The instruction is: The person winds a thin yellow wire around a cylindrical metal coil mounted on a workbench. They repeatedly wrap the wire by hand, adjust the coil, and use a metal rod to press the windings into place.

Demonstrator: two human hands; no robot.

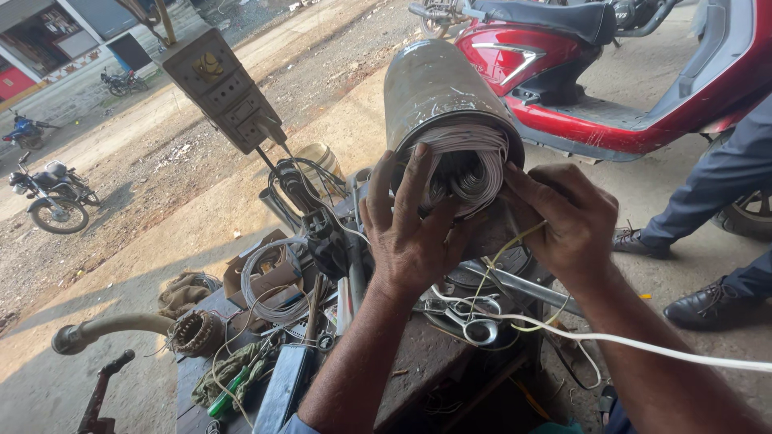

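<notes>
Far left: a parked motorbike [50, 195] stands on the dirt road, well away from the hands.
Low left: a bent pipe [104, 328] pokes out at the edge of the workbench [418, 362], and a small wound coil [197, 332] lies just beside it.
Up left: a grey box with plug sockets [221, 88] hangs tilted above the bench, with black wires running down from it.
On the bench: a loop of white wire [269, 277] lies on a brown cardboard box [257, 273]. A green-handled screwdriver [227, 392] lies near the front edge. The bench is messy with tools and bits.
Left hand [410, 233]: its fingers are spread wide and pressed flat on the end of the motor. The fingertips touch the white windings [470, 165]. It is pushing on them, not closed around anything.
Motor [442, 104]: a big grey metal tube, tilted, with its open end facing the person. It sits above the bench, between the two hands. Bundles of white wire fill the open end.
Scissors [474, 321]: they lie on the bench under the hands.
Right hand [567, 221]: it cups the right side of the motor end, fingers curled against the windings. A thin yellow string [515, 241] runs by its fingers.
White cord [643, 345]: it crosses under the right arm and goes off to the right.
Behind: a red scooter [611, 72] is parked.
Far right: another person's legs in dark trousers and black shoes [708, 305] stand beside the scooter.
</notes>
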